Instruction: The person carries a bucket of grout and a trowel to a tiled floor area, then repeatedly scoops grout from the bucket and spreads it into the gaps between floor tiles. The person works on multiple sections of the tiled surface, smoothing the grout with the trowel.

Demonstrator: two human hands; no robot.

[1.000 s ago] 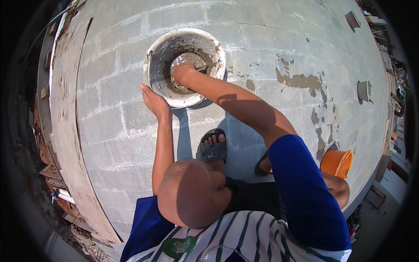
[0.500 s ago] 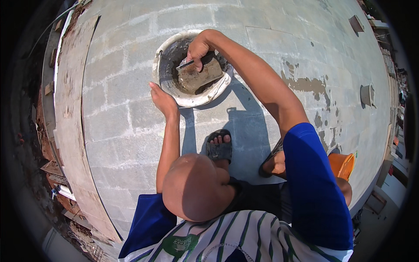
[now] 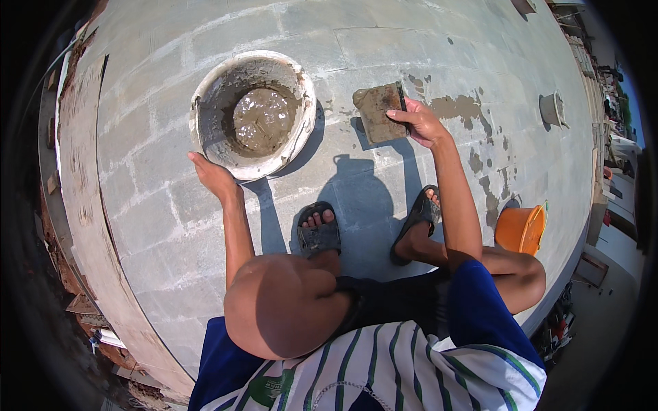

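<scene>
Right hand (image 3: 419, 122) grips a flat tool (image 3: 393, 99) bearing mortar (image 3: 374, 118); open left hand (image 3: 214, 176) touches the bucket (image 3: 308, 109). Tilting the tool could spill mortar.

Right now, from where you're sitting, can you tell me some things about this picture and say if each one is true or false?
1. The left hand is at the side of the white bucket. True.
2. The white bucket has nothing in it. False: there is wet mud inside.
3. The right hand holds a flat tool with mud on it. True.
4. The orange bucket is to the left of the white bucket. False: it is to the right.
5. The person has dark sandals on. True.
6. The flat tool is inside the white bucket. False: it is held outside, to the right of it.
</scene>
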